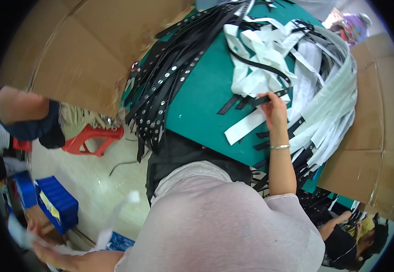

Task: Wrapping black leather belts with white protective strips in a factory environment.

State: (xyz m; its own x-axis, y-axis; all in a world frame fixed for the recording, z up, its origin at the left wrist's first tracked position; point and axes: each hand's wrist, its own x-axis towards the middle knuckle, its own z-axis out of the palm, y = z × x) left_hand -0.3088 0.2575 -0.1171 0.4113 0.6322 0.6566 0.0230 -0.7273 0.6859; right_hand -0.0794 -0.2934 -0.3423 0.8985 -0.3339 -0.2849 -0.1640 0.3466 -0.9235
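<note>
Over the green table, my right hand (274, 109) pinches the end of a black strap (272, 97) with metal dots. Around it lie a crumpled heap of white strips (265, 54) and one flat white strip (247, 127). My left hand (47, 247) is swung far out to the lower left, off the table and smeared by motion. A blurred white strip (111, 226) trails beside that forearm; whether the fingers grip it cannot be made out.
Black straps with metal eyelets (160, 90) hang over the left side of the green table (197, 109). White and black straps (333, 109) drape at right. Cardboard (83, 50) stands on both sides. A red stool (92, 140), blue bins (58, 204) and other people (346, 240) are nearby.
</note>
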